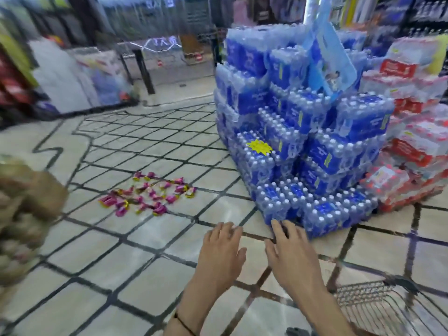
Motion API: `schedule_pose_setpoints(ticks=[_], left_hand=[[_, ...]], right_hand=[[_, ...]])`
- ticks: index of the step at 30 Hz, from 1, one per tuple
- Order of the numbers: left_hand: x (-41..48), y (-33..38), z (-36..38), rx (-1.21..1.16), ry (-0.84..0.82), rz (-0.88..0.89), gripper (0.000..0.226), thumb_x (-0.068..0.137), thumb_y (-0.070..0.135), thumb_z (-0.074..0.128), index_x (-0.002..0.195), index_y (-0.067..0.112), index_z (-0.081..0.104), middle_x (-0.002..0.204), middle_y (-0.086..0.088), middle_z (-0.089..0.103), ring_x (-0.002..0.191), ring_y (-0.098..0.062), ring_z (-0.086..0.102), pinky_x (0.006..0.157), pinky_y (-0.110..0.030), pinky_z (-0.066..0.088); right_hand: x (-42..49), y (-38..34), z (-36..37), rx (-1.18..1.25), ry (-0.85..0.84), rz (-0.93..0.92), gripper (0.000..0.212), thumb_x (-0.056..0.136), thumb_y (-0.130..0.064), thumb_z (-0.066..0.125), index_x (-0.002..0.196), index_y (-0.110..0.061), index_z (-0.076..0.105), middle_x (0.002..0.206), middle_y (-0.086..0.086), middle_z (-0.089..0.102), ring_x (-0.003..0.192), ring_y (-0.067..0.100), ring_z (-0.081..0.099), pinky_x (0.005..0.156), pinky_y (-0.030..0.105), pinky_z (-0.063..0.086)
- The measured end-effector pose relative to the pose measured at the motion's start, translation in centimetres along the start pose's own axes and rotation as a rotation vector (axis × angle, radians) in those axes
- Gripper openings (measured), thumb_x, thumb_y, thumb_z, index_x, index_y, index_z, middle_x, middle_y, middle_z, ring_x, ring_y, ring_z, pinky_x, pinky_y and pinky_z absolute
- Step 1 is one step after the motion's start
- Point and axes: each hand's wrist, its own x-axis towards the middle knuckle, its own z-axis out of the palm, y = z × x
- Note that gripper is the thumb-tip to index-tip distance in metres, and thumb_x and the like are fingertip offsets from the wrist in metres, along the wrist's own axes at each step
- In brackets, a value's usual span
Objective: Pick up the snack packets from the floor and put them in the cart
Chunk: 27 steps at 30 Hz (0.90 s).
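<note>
Snack packets (pixel 148 195) scattered on floor (pixel 135 294), both hands (pixel 221 253) empty, fingers (pixel 278 230) extended

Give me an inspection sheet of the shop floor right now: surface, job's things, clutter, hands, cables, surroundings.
Surface: pale tiled floor with dark grout lines, glossy.
Job's things: small pink foil snack packets scattered in one patch on the floor; silver wire cart at lower right, well apart from them.
Clutter: blurred brown mass at the left edge; cannot tell what it is.
Hands: left hand and right hand both open, fingers spread, holding nothing, short of the packets.
Cables: nothing seen.
Surroundings: stacked blue shrink-wrapped water bottle packs; red-and-white bottle packs beside them.
</note>
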Motion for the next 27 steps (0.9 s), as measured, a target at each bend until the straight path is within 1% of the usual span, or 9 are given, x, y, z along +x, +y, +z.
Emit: schedule_pose_setpoints(ticks=[2,3,6,9,12,15,18,22,27], left_hand=[[-1.0,-4.8,-0.9,0.017,0.019,-0.083,0.046,0.087,0.036,0.063,0.131,0.026,0.053,0.133,-0.003,0.06,0.122,-0.027,0.058,0.097,-0.043,0.051],[-1.6,-7.0,-1.4,0.03,-0.009,-0.133,0.047,0.091,0.037,0.061,0.135,0.025,0.051,0.138,-0.003,0.057,0.126,-0.028,0.056,0.101,-0.044,0.049],[-3.2,-13.0,-2.7,0.06,-0.046,-0.267,0.049,0.102,0.041,0.044,0.148,0.027,0.037,0.155,0.0,0.038,0.142,-0.025,0.035,0.115,-0.041,0.033],[-4.2,-17.8,-3.5,0.034,-0.008,-0.3,0.047,0.101,0.042,0.041,0.147,0.028,0.038,0.153,0.003,0.038,0.142,-0.022,0.034,0.113,-0.039,0.033],[-4.5,-22.4,-4.0,-0.004,-0.012,-0.342,0.042,0.091,0.04,0.055,0.131,0.029,0.053,0.134,0.004,0.055,0.127,-0.02,0.053,0.097,-0.037,0.048],[-4.6,-26.8,-4.0,-0.01,-0.001,-0.396,0.04,0.085,0.04,0.061,0.123,0.03,0.057,0.125,0.004,0.061,0.117,-0.02,0.06,0.087,-0.036,0.053],[-4.1,-30.5,-3.9,-0.004,0.002,-0.429,0.042,0.094,0.042,0.047,0.135,0.031,0.05,0.139,0.004,0.053,0.13,-0.021,0.05,0.098,-0.038,0.046],[-1.7,-34.4,-3.2,-0.047,-0.012,-0.478,0.045,0.103,0.043,0.039,0.147,0.033,0.034,0.152,0.007,0.036,0.142,-0.018,0.03,0.111,-0.035,0.031],[4.0,-38.3,-0.5,-0.066,-0.045,-0.468,0.045,0.103,0.044,0.036,0.147,0.035,0.029,0.151,0.009,0.033,0.141,-0.016,0.028,0.11,-0.034,0.03]], right_hand=[[2.0,-4.1,1.4,0.025,-0.013,-0.084,0.052,0.099,-0.044,0.047,0.146,-0.022,0.042,0.141,0.003,0.051,0.127,0.026,0.045,0.102,0.039,0.046],[2.9,-6.2,2.1,0.042,-0.029,-0.118,0.05,0.1,-0.044,0.045,0.145,-0.023,0.042,0.141,0.002,0.05,0.128,0.025,0.045,0.103,0.039,0.045],[5.4,-12.7,4.2,0.051,-0.077,-0.188,0.052,0.099,-0.046,0.045,0.147,-0.025,0.042,0.142,0.003,0.052,0.127,0.026,0.048,0.1,0.04,0.048],[7.4,-19.0,6.4,0.054,-0.133,-0.276,0.049,0.095,-0.041,0.056,0.139,-0.021,0.054,0.128,0.007,0.062,0.112,0.03,0.058,0.083,0.043,0.054],[9.3,-24.2,8.6,0.038,-0.144,-0.338,0.047,0.087,-0.04,0.066,0.129,-0.019,0.06,0.114,0.007,0.065,0.099,0.031,0.061,0.066,0.042,0.055],[11.1,-28.3,10.1,0.044,-0.159,-0.394,0.049,0.097,-0.044,0.05,0.142,-0.025,0.046,0.131,0.002,0.056,0.116,0.027,0.053,0.08,0.04,0.053],[13.2,-31.1,11.8,0.05,-0.202,-0.423,0.052,0.103,-0.047,0.034,0.151,-0.029,0.03,0.145,0.0,0.044,0.127,0.025,0.043,0.093,0.037,0.048],[17.0,-33.0,14.2,0.027,-0.277,-0.429,0.052,0.104,-0.047,0.03,0.153,-0.031,0.024,0.149,-0.002,0.04,0.129,0.024,0.042,0.096,0.035,0.046],[24.5,-33.2,18.4,0.016,-0.322,-0.407,0.049,0.103,-0.04,0.034,0.151,-0.031,0.027,0.145,-0.003,0.044,0.125,0.023,0.043,0.091,0.033,0.048]])
